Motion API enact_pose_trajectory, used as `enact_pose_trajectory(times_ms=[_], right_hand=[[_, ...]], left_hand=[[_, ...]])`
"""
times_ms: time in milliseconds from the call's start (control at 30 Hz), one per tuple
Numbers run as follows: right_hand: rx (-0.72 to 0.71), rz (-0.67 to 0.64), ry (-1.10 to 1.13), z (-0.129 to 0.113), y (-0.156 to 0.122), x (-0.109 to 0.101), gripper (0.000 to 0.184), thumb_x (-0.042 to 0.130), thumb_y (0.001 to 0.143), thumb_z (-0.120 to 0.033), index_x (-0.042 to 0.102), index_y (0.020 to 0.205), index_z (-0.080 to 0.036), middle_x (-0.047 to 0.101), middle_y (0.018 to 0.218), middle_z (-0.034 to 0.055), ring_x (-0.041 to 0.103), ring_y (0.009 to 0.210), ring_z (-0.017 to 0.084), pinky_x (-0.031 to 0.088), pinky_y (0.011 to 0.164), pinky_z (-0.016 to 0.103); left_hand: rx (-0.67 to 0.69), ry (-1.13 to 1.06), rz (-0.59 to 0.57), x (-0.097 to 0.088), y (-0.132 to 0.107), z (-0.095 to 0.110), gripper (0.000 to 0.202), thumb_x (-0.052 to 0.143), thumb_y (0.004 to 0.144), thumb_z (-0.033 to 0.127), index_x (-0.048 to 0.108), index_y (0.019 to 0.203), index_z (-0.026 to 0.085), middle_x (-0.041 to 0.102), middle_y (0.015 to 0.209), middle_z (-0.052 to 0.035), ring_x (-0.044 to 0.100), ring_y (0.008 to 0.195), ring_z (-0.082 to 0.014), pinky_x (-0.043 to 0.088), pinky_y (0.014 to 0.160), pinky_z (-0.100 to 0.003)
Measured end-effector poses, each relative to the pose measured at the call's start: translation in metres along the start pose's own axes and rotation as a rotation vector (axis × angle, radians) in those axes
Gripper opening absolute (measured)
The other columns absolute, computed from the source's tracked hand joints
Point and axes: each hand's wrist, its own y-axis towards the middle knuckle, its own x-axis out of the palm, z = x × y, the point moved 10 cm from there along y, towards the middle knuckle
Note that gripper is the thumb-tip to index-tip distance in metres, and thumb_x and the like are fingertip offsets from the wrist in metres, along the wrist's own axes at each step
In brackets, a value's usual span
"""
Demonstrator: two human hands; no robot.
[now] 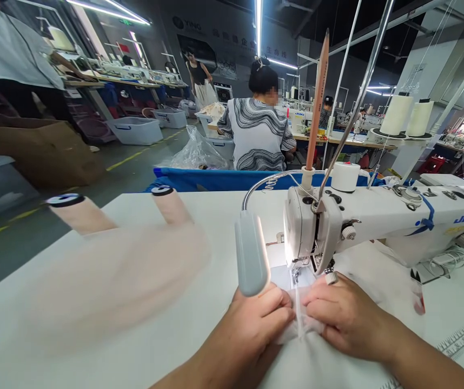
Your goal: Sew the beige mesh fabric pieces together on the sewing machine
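Your left hand [256,319] and right hand [343,316] lie side by side just in front of the sewing machine [378,221], both pressing a piece of white fabric [300,346] flat on the counter [175,335]. The grip of each hand is pinched on the fabric, fingertips meeting at a raised fold that runs toward the needle area [297,270] under the machine head. A grey lamp head [251,253] on a bendy neck hangs just left of the machine head, above your left knuckles. Left of the machine, pale pink cloth [106,270] lies blurred on the counter. Atop the machine stands a wooden stick [317,102], with two thread cones [406,116] to its right. Beyond the machine, a person in a striped top [258,132] sits facing away.
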Motion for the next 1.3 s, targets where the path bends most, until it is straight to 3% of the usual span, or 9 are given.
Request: enact_pose_trajectory(times_ms=[100,300,600,700,833,1000,1133,1300], right_hand=[[0.048,0.08,0.068,0.005,0.001,-0.005,0.015,0.059,0.098,-0.012,0.065,0.102,-0.025,0.075,0.098,0.0039,0.065,0.093,0.023,0.051,0.085,0.036],[0.133,0.365,0.147,0.012,0.005,-0.025,0.015,0.059,0.103,-0.013,0.068,0.1,-0.024,0.077,0.093,0.0022,0.067,0.084,0.021,0.053,0.075,0.031],[0.196,0.573,0.123,0.021,0.002,-0.035,0.018,0.057,0.101,-0.015,0.073,0.103,-0.022,0.075,0.084,0.0025,0.07,0.074,0.019,0.057,0.069,0.029],[0.167,0.573,0.137,0.02,0.003,-0.034,0.019,0.056,0.1,-0.013,0.072,0.103,-0.023,0.077,0.086,0.0028,0.071,0.075,0.02,0.057,0.071,0.03],[0.126,0.476,0.141,0.017,0.005,-0.025,0.021,0.055,0.098,-0.012,0.072,0.101,-0.024,0.079,0.087,0.0029,0.069,0.077,0.021,0.055,0.072,0.033],[0.141,0.393,0.198,0.019,0.004,-0.017,0.018,0.056,0.1,-0.017,0.072,0.099,-0.025,0.08,0.087,0.0027,0.07,0.077,0.021,0.054,0.073,0.034],[0.123,0.333,0.243,0.017,0.003,-0.01,0.015,0.057,0.104,-0.023,0.07,0.096,-0.026,0.078,0.083,0.0006,0.068,0.072,0.019,0.051,0.07,0.033],[0.06,0.281,0.25,0.012,0.002,0.0,0.019,0.053,0.105,-0.024,0.068,0.092,-0.025,0.079,0.086,0.0031,0.063,0.072,0.02,0.048,0.073,0.035]], left_hand=[[-0.075,0.0,-0.019,0.001,0.001,-0.007,0.026,0.047,0.097,0.005,0.066,0.098,0.023,0.069,0.095,-0.0026,0.06,0.087,-0.0223,0.039,0.085,-0.039],[-0.319,0.001,0.031,0.003,0.009,-0.034,0.018,0.052,0.104,0.025,0.07,0.1,0.024,0.073,0.092,-0.0028,0.063,0.087,-0.0246,0.043,0.087,-0.04],[-0.428,-0.12,0.013,0.017,0.008,-0.069,0.026,0.049,0.099,0.028,0.073,0.089,0.026,0.072,0.083,-0.0025,0.066,0.078,-0.0235,0.05,0.074,-0.033],[-0.447,-0.134,0.01,0.013,0.008,-0.066,0.028,0.049,0.099,0.028,0.075,0.091,0.026,0.073,0.086,-0.0035,0.066,0.081,-0.0232,0.052,0.076,-0.032],[-0.432,-0.131,-0.03,0.012,0.009,-0.059,0.033,0.048,0.105,0.033,0.08,0.096,0.027,0.073,0.091,-0.0045,0.067,0.085,-0.0233,0.054,0.08,-0.032],[-0.272,-0.09,-0.047,0.015,0.008,-0.053,0.03,0.049,0.096,0.018,0.078,0.095,0.026,0.071,0.093,-0.0049,0.065,0.084,-0.0228,0.054,0.072,-0.029],[-0.147,-0.078,-0.003,0.016,0.007,-0.052,0.03,0.048,0.092,0.014,0.076,0.092,0.024,0.075,0.098,-0.007,0.065,0.09,-0.0249,0.052,0.079,-0.034],[-0.165,-0.093,0.004,0.017,0.006,-0.055,0.033,0.049,0.092,0.019,0.081,0.092,0.026,0.073,0.096,-0.0091,0.059,0.087,-0.0267,0.045,0.079,-0.039]])
